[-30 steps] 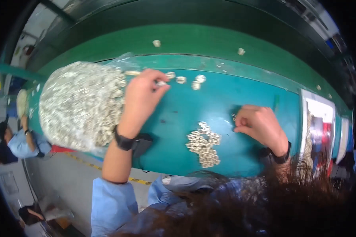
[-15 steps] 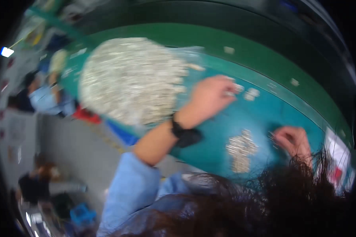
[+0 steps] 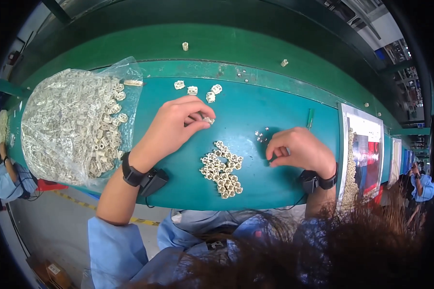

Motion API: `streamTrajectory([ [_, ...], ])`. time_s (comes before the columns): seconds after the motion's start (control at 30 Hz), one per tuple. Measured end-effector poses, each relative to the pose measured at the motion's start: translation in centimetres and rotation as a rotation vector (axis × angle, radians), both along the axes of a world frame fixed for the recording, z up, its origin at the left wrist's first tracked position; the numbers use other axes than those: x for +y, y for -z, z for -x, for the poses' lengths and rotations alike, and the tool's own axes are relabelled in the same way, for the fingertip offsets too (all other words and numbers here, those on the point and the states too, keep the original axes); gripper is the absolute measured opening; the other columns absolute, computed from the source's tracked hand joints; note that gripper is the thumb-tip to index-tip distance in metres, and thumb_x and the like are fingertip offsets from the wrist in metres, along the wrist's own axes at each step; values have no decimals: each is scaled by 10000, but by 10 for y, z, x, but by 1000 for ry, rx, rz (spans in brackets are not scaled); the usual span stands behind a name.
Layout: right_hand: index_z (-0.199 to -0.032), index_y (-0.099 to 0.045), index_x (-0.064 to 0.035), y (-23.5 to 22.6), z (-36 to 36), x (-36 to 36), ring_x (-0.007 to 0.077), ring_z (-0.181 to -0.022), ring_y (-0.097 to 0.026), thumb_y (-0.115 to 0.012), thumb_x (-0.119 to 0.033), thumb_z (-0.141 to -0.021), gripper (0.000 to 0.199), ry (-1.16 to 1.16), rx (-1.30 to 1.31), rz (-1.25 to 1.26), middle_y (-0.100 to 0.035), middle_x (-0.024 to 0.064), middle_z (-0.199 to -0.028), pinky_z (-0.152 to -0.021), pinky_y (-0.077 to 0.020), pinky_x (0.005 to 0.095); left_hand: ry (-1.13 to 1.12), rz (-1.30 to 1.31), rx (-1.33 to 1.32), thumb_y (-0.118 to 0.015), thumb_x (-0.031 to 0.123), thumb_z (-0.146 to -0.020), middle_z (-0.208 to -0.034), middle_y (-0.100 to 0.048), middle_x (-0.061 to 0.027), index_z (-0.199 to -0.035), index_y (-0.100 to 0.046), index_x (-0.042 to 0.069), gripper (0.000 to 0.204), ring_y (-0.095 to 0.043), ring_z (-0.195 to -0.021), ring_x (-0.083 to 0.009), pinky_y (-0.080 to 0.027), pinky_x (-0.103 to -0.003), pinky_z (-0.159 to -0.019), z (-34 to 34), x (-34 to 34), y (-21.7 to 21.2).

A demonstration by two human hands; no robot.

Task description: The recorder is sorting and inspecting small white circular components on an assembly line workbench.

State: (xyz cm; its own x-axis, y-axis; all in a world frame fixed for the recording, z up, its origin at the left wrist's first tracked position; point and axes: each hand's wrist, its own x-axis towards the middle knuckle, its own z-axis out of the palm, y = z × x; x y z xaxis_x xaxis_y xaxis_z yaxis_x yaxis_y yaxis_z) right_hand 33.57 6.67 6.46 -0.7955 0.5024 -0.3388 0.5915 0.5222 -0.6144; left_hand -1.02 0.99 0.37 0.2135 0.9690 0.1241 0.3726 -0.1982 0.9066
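Observation:
My left hand (image 3: 176, 123) is closed, with a small cream plastic part (image 3: 208, 120) pinched between thumb and fingertips. Just beyond it lie several loose parts of the same kind (image 3: 192, 90). My right hand (image 3: 301, 150) hovers over the green mat with fingers curled together; whatever its fingertips hold, if anything, is hidden. Beside those fingertips is a scatter of small shiny metal balls (image 3: 261, 135). Between my hands, nearer to me, sits a cluster of cream ring-like pieces (image 3: 222, 168), packed side by side.
A large clear plastic bag (image 3: 58, 125) full of cream parts fills the left of the green table (image 3: 188, 197). On the right are a white-framed tray (image 3: 345, 144) with more small pieces and a thin green tool (image 3: 310, 118). Co-workers sit at far left and far right.
The view has swung and become sharp. My left hand has drawn back from the loose parts at the rear with one part in it. My right hand is now beside the metal balls.

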Motion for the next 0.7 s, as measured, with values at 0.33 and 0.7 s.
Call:
streamTrajectory([
  [0.33, -977, -798, -98, 19, 11, -8, 270, -742, -719, -882, -86, -860, 144, -39, -9, -105, -721, 81, -845, -664, -533, 392, 98, -122, 160, -875, 13, -933, -1069, -780, -28, -1026, -785, 62, 139, -741, -940, -181, -602, -323, -768, -13, -3, 3],
  [0.7, -1041, -822, -82, 25, 44, -16, 212, -689, -655, -903, -79, -882, 179, 285, 140, -167, -710, 73, -836, -634, -525, 367, 97, -196, 170, -918, 95, -879, -1066, -815, -21, -1058, -812, 118, 210, -727, -961, -252, -604, -375, -824, -20, -6, 8],
])
